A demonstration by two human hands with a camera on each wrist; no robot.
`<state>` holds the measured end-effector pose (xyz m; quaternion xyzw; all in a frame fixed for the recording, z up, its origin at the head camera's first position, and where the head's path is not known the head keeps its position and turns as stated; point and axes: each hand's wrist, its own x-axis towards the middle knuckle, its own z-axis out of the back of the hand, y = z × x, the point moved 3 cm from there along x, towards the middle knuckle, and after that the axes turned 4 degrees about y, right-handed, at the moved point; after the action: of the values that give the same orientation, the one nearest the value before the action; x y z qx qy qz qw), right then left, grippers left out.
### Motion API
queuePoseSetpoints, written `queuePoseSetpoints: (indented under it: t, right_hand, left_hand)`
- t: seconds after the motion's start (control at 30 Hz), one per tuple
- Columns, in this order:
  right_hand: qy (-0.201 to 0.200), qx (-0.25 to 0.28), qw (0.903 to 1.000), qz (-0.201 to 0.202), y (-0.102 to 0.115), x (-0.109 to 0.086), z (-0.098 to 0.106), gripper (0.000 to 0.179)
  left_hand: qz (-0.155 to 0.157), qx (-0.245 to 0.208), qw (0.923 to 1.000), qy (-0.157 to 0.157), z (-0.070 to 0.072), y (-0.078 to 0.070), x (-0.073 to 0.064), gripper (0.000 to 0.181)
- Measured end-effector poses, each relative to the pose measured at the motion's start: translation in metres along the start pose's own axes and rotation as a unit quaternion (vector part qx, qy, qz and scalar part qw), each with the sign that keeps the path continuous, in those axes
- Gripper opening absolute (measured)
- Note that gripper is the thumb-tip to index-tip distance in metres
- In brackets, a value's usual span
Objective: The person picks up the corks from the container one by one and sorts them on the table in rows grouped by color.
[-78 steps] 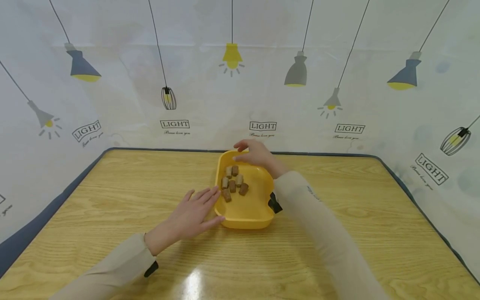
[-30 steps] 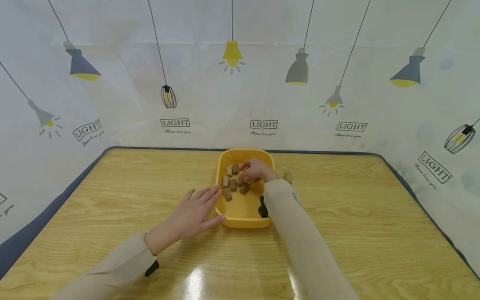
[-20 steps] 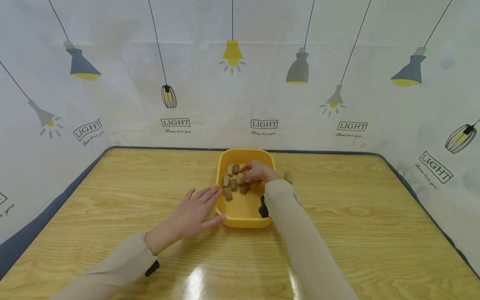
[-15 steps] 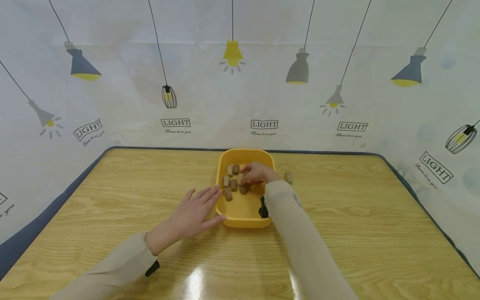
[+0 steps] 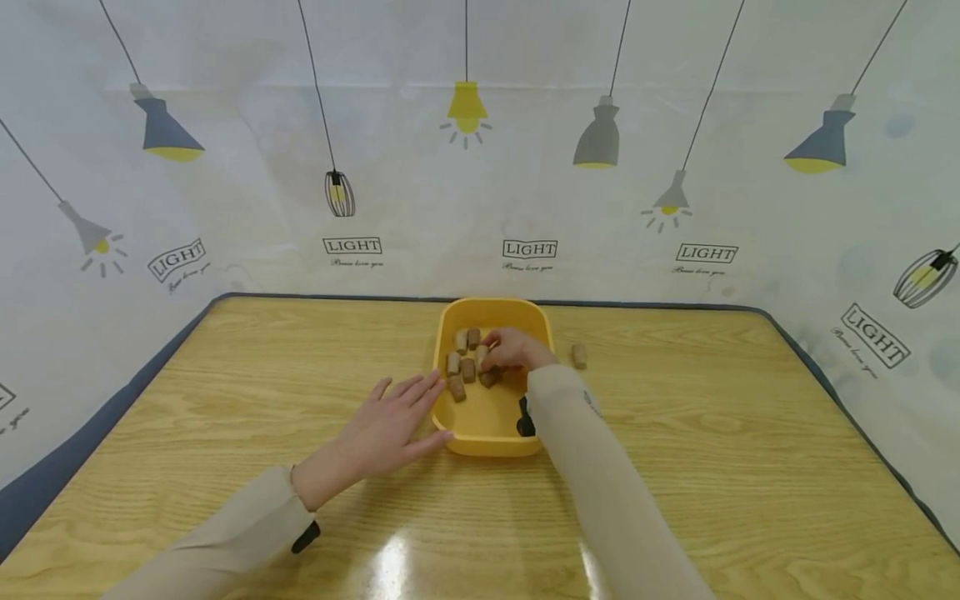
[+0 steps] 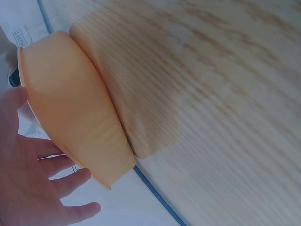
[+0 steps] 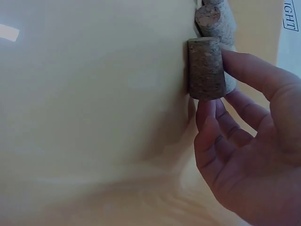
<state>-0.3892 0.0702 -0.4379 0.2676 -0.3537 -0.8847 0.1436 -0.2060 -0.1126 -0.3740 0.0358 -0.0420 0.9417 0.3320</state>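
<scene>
A pale cork (image 5: 481,358) lies beside other corks (image 5: 468,371) in the yellow tray (image 5: 491,447), pinched by the right hand (image 5: 517,348), which slants in over the rim; the left hand (image 5: 386,429) (fingers straight and spread) touches the tray's left side.

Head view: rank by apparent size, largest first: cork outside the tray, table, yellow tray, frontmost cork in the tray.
1. Table
2. Yellow tray
3. Cork outside the tray and frontmost cork in the tray: they look about alike, so not ranked.
</scene>
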Motion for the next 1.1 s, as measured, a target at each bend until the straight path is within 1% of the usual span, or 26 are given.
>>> queuePoseSetpoints:
  t: [0.03, 0.1, 0.17, 0.27, 0.33, 0.4, 0.5, 0.7, 0.83, 1.0, 1.1]
  right_hand:
    - [0.000, 0.002, 1.0000, -0.005, -0.002, 0.004, 0.000, 0.044]
    - [-0.002, -0.004, 0.9998, -0.020, -0.002, 0.005, 0.002, 0.043]
    - [-0.011, -0.026, 0.9987, -0.043, 0.023, -0.023, 0.002, 0.041]
    - [-0.011, -0.035, 0.9986, -0.038, 0.041, -0.045, 0.003, 0.041]
    - [-0.005, -0.026, 0.9990, -0.035, 0.047, -0.052, 0.004, 0.043]
    - [0.000, -0.014, 0.9990, -0.041, 0.051, -0.055, 0.006, 0.048]
    - [-0.001, -0.010, 0.9993, -0.037, 0.055, -0.057, 0.011, 0.049]
    - [-0.003, -0.051, 0.9986, -0.012, 0.063, -0.058, 0.023, 0.046]
    - [-0.002, -0.070, 0.9976, -0.003, 0.068, -0.060, 0.032, 0.046]
    - [-0.019, -0.092, 0.9956, 0.005, 0.075, -0.069, 0.044, 0.049]
    - [-0.022, -0.094, 0.9953, 0.005, 0.078, -0.074, 0.051, 0.050]
  left_hand:
    - [0.000, -0.001, 1.0000, 0.000, 0.000, 0.000, 0.000, 0.072]
    - [0.000, -0.001, 1.0000, 0.001, 0.000, 0.000, 0.000, 0.071]
    - [0.000, -0.002, 1.0000, 0.001, 0.000, 0.000, 0.000, 0.071]
    - [0.000, -0.001, 1.0000, 0.001, -0.001, -0.001, 0.000, 0.071]
    - [0.000, -0.001, 1.0000, 0.002, -0.001, -0.001, 0.000, 0.071]
    - [0.001, 0.000, 1.0000, 0.003, -0.001, -0.001, 0.000, 0.071]
    - [0.001, -0.004, 1.0000, 0.004, 0.000, -0.001, 0.000, 0.071]
    - [0.000, -0.003, 1.0000, 0.005, 0.001, -0.001, 0.000, 0.071]
    - [0.001, -0.002, 1.0000, 0.005, 0.001, -0.001, 0.000, 0.071]
    - [0.002, 0.002, 1.0000, 0.007, 0.000, -0.001, 0.001, 0.071]
    - [0.004, 0.002, 0.9999, 0.010, 0.001, -0.001, 0.000, 0.071]
